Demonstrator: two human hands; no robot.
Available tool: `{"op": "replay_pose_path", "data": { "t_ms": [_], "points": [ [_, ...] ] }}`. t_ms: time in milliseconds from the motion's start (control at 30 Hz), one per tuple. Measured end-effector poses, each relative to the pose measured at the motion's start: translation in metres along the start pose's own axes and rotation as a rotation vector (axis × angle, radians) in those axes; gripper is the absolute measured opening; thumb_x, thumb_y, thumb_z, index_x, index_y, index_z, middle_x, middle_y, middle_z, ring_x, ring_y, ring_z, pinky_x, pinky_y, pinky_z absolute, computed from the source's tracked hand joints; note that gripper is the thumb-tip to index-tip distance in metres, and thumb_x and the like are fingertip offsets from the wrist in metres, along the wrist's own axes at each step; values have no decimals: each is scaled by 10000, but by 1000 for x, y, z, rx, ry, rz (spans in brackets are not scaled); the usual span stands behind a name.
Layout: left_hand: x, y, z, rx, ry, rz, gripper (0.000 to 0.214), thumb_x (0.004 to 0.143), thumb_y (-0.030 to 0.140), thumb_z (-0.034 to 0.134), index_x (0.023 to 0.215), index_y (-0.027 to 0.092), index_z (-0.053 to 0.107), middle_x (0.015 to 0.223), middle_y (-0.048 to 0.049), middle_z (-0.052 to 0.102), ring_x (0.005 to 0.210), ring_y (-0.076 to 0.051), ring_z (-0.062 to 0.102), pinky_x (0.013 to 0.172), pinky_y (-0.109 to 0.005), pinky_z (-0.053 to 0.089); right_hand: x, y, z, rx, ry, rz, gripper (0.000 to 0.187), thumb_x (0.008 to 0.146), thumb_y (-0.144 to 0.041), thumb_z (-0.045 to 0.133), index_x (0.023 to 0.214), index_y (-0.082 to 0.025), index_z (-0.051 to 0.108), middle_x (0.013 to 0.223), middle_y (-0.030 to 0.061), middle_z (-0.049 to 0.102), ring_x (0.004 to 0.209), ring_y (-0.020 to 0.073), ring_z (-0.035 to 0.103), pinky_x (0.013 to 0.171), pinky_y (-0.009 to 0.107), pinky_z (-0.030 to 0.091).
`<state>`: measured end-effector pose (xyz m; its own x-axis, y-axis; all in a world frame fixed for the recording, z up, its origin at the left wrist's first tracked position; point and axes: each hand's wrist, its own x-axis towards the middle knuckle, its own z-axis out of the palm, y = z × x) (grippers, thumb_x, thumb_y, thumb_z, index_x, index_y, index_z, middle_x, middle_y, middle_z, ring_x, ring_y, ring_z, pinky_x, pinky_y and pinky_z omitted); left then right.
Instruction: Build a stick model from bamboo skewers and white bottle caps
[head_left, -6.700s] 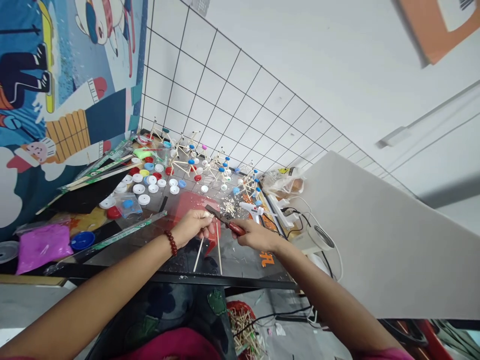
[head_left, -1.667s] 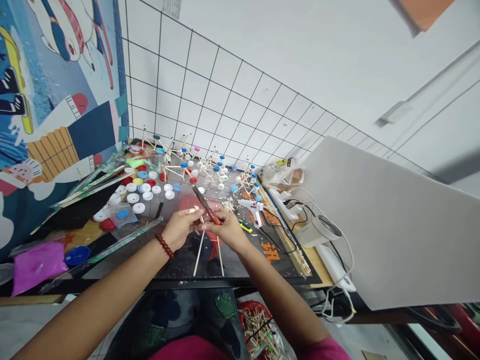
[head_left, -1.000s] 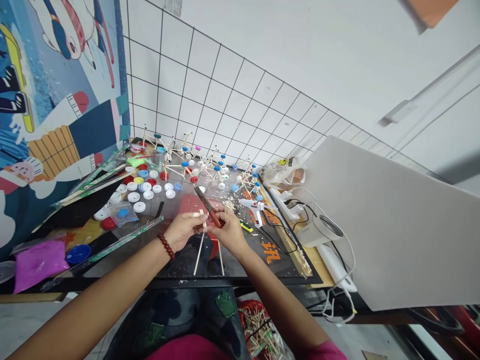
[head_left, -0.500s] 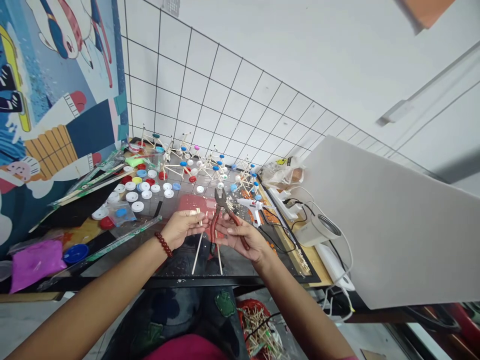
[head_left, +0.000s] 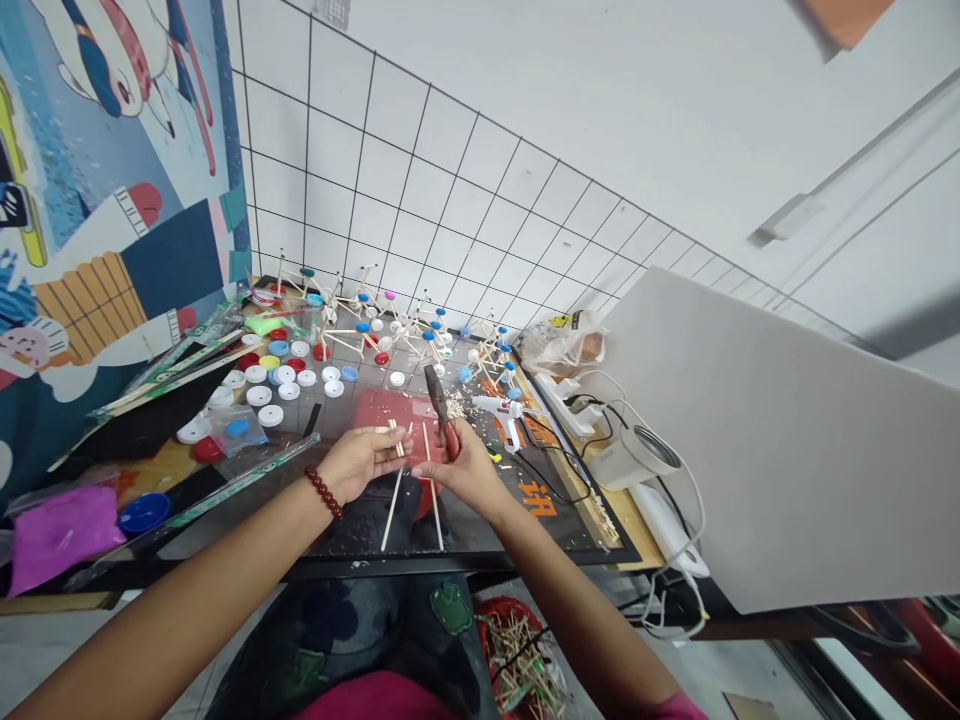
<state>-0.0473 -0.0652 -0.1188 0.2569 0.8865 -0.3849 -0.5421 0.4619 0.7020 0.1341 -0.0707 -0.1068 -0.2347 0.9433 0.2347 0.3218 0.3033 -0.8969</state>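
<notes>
My left hand (head_left: 362,462), with a dark red bead bracelet (head_left: 324,492), pinches a few short pale wooden sticks (head_left: 397,437) between thumb and fingers. Close by on the right, my right hand (head_left: 466,467) is closed around the red handles of a pair of pliers (head_left: 436,392), whose dark jaws point away from me. Two longer sticks, a left one (head_left: 394,510) and a right one (head_left: 436,512), lie on the dark tabletop below and between my hands. A red mat (head_left: 375,408) lies just beyond them.
Bottle caps (head_left: 270,414) and stick models (head_left: 427,335) crowd the back and left. A white glue gun (head_left: 504,412) with a cord lies right, near a power strip (head_left: 568,405). A basket of stick scraps (head_left: 517,650) stands below the table edge.
The pliers have turned in my right hand: their handles were spread across the open palm, and now the fingers wrap them. My left hand keeps its sticks, nearly in place.
</notes>
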Motion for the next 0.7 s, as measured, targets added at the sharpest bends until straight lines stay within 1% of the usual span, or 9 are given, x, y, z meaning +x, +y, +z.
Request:
{"op": "replay_pose_path", "data": {
  "t_ms": [133, 233, 300, 367, 433, 500, 567, 633, 700],
  "points": [
    [-3, -1, 3, -6, -31, -44, 63, 762, 111, 741, 727, 88, 693, 752, -91, 719, 658, -142, 676, 678, -282, 594, 6, -8, 8, -317, 65, -165, 368, 642, -268, 806, 873, -209, 525, 944, 23, 526, 879, 208, 513, 787, 351, 465],
    [-3, -2, 5, 4, -39, -24, 72, 763, 103, 740, 721, 86, 684, 729, -77, 715, 629, -129, 669, 688, -274, 591, 10, -9, 13, -343, 70, -209, 328, 666, -196, 763, 901, -211, 534, 996, 34, 506, 924, 211, 495, 825, 356, 451],
    [-3, -2, 6, 15, -31, -1, 87, 756, 100, 748, 708, 84, 678, 717, -70, 716, 623, -123, 670, 701, -266, 590, 12, -5, 14, -307, 72, -188, 317, 650, -200, 769, 865, -212, 537, 990, 31, 509, 922, 207, 489, 833, 353, 443],
    [-4, -1, 6, 26, -22, 8, 97, 743, 112, 766, 711, 81, 680, 725, -80, 724, 639, -134, 685, 697, -265, 592, 13, 0, 10, -201, 41, -103, 290, 648, -257, 779, 791, -210, 530, 910, 14, 525, 867, 193, 495, 801, 336, 443],
    [-6, 1, 6, 50, -19, 8, 114, 730, 138, 786, 734, 79, 689, 755, -102, 739, 687, -161, 708, 693, -269, 595, 13, 2, 0, -4, -39, 54, 296, 662, -333, 778, 736, -206, 521, 784, -15, 528, 769, 165, 506, 733, 303, 441],
    [-7, 3, 5, 110, -25, 8, 143, 722, 171, 800, 755, 79, 696, 780, -122, 748, 720, -181, 722, 675, -262, 594, 10, 1, -14, 229, -137, 246, 313, 657, -369, 790, 748, -200, 542, 715, -32, 541, 691, 137, 520, 677, 272, 431],
    [-7, 4, 4, 182, -49, 1, 169, 720, 207, 806, 761, 83, 698, 784, -126, 751, 714, -183, 726, 644, -246, 589, 5, -2, -29, 400, -229, 412, 345, 616, -344, 827, 823, -191, 596, 745, -28, 591, 668, 121, 547, 658, 258, 429],
    [-6, 2, 3, 230, -89, -16, 190, 716, 237, 809, 752, 86, 698, 769, -115, 749, 692, -176, 723, 616, -232, 583, 0, -6, -42, 465, -308, 503, 397, 582, -293, 848, 903, -179, 644, 783, -18, 622, 658, 111, 556, 636, 245, 426],
    [-5, 1, 2, 266, -129, -51, 215, 700, 259, 820, 745, 87, 700, 747, -101, 744, 671, -165, 717, 601, -222, 577, -5, -9, -51, 446, -375, 525, 407, 580, -259, 842, 937, -164, 673, 792, -11, 633, 666, 107, 556, 633, 237, 423]
  ]
}}
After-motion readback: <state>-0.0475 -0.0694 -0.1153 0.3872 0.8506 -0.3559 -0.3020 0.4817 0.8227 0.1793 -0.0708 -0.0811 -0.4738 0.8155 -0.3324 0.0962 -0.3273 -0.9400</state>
